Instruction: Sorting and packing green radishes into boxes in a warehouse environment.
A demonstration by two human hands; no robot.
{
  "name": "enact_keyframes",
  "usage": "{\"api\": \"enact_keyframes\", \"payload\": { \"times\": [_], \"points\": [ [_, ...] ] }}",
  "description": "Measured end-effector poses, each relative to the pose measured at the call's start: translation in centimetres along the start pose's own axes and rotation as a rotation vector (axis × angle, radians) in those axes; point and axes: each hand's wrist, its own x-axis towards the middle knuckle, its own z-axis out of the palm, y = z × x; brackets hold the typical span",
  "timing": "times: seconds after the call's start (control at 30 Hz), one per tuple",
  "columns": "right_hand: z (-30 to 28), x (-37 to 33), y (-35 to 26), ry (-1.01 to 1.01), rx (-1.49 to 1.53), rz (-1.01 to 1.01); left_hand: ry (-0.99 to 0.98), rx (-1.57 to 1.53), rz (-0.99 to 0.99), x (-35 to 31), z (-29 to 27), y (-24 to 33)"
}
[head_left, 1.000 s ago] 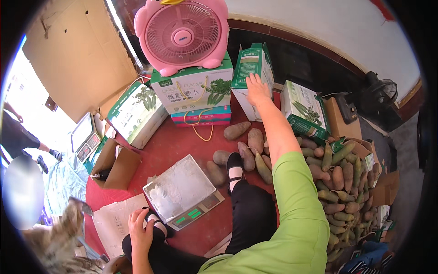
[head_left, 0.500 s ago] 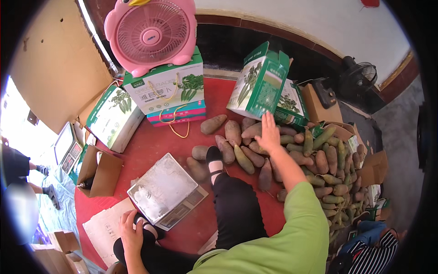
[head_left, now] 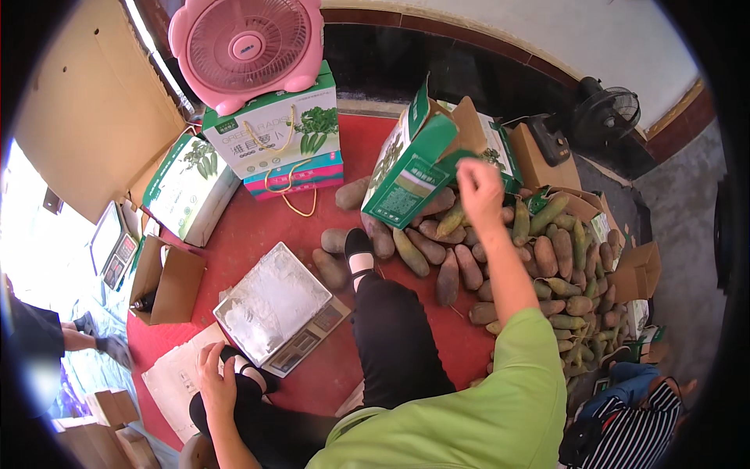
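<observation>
Half a second on, the green box point(head_left: 410, 168) has swung off the stack and hangs tilted, flap open, over the radishes point(head_left: 469, 266). Near, the left hand point(head_left: 215, 383) rests loosely open on the ankle beside the scale point(head_left: 273, 309). The right hand point(head_left: 478, 187) pinches the flap; a steadier hold lower down would serve. Behind, a pink fan point(head_left: 246, 47).

Green-white carton point(head_left: 414, 168) tilted, open, gripped by right hand point(head_left: 478, 187). Green-white box point(head_left: 273, 133) under fan, atop pink box point(head_left: 293, 173). Scale display point(head_left: 308, 344) grey, rectangular.
</observation>
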Motion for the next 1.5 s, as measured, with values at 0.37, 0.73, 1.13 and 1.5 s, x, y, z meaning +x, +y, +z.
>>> {"api": "enact_keyframes", "payload": {
  "times": [0.37, 0.73, 1.13, 1.5],
  "points": [
    [5.3, 9.1, 10.5, -0.656, -0.060, 0.441, -0.021, 0.058, -0.036, -0.1, 0.1, -0.2],
    [3.3, 10.7, 0.9, -0.430, 0.179, 0.330, 0.030, 0.011, 0.028, -0.1, -0.3, -0.5],
    [-4.2, 14.6, -20.1, -0.913, 0.642, -0.038, 0.118, -0.263, 0.072, -1.1, -2.2, 0.2],
    [5.3, -7.8, -36.7, -0.744, 0.717, 0.006, 0.042, -0.548, 0.025, -2.6, -1.1, 2.9]
  ]
}}
